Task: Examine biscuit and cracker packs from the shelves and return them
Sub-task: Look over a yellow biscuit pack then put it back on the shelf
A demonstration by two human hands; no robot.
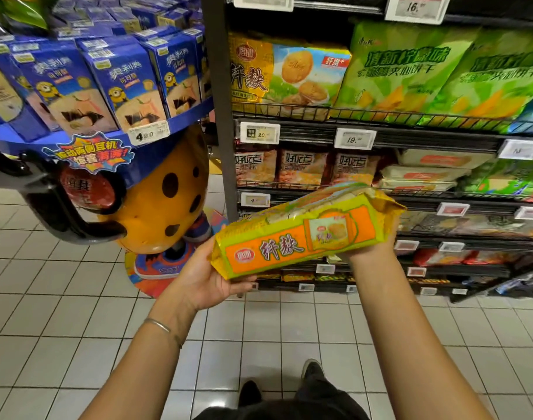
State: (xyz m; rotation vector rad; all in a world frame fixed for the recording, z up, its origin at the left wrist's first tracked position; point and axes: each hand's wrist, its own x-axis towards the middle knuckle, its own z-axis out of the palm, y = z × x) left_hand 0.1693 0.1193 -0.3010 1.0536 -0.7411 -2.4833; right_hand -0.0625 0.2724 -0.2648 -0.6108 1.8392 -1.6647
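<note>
Two hands hold one biscuit pack [301,234] in front of you. Your left fingers [244,284] curl under its near-left end, with the palm of your left hand [210,280] turned up against the yellow wrapper. Your right hand [372,248] grips the far-right end from underneath; most of its fingers are hidden behind the pack. The pack lies lengthwise between your hands, tilted up to the right, its orange label facing you. A thin bracelet [159,325] sits on your left wrist. Beyond the pack stand the dark shelves [380,137] with price tags [354,138], a yellow bag [286,74] and green bags [410,71]. Blue boxes [129,83] fill a display on your left, above a white tiled floor [77,328].
</note>
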